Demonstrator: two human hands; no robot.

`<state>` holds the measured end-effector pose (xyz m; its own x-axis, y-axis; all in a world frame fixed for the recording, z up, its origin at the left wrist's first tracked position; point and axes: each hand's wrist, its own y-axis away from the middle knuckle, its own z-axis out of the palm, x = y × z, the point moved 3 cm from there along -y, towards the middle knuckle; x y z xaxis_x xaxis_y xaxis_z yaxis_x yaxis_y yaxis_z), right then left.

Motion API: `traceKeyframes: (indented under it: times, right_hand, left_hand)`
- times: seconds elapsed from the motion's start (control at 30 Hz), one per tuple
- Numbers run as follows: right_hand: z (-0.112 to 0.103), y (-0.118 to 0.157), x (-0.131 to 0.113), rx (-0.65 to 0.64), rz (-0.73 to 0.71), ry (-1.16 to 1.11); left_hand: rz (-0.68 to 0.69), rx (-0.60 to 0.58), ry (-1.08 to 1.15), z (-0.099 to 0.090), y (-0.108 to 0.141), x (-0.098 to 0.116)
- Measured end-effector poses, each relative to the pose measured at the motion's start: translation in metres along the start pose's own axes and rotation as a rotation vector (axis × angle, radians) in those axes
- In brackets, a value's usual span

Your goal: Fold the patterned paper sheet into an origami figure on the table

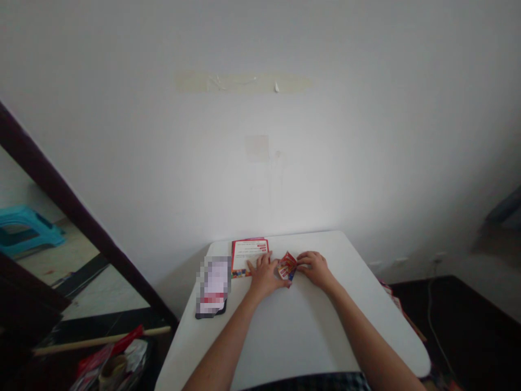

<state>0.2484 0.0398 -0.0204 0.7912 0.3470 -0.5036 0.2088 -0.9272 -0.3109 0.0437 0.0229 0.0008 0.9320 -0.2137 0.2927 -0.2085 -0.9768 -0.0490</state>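
A small folded piece of colourful red and blue printed paper [287,265] stands between my hands near the back of the white table. My right hand [315,267] pinches its right edge with the fingertips. My left hand [265,276] lies to its left, with fingers spread over the lower right part of a stack of printed sheets [246,252] and the thumb reaching to the folded paper's lower edge. The top sheet is white with red marks and a red border.
A phone [214,282], blurred by pixels, lies left of the sheets on the white table [301,342]. The wall [325,136] rises right behind. On the floor at lower left are a bag of items [118,364] and a wooden stick [101,340].
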Motion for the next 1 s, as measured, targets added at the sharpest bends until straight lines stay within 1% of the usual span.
traceKeyframes:
  times: [0.27,0.53,0.7,0.83,1.0]
  right_hand:
    - [0.001,0.004,-0.013,0.080,0.034,0.049]
    - [0.003,0.006,-0.019,0.113,-0.007,0.102]
    - [0.005,0.007,-0.022,0.126,0.046,0.130]
    - [0.006,0.007,-0.021,0.142,0.059,0.107]
    - [0.005,0.003,-0.010,0.110,0.038,0.015]
  left_hand:
    - [0.003,-0.002,0.012,0.000,-0.001,0.000]
    - [-0.003,-0.004,0.001,0.000,-0.001,0.000]
    - [0.025,0.015,0.002,0.001,-0.001,-0.001]
    - [0.036,0.025,0.009,0.004,-0.003,-0.003]
    - [0.039,0.046,0.024,0.007,-0.004,-0.005]
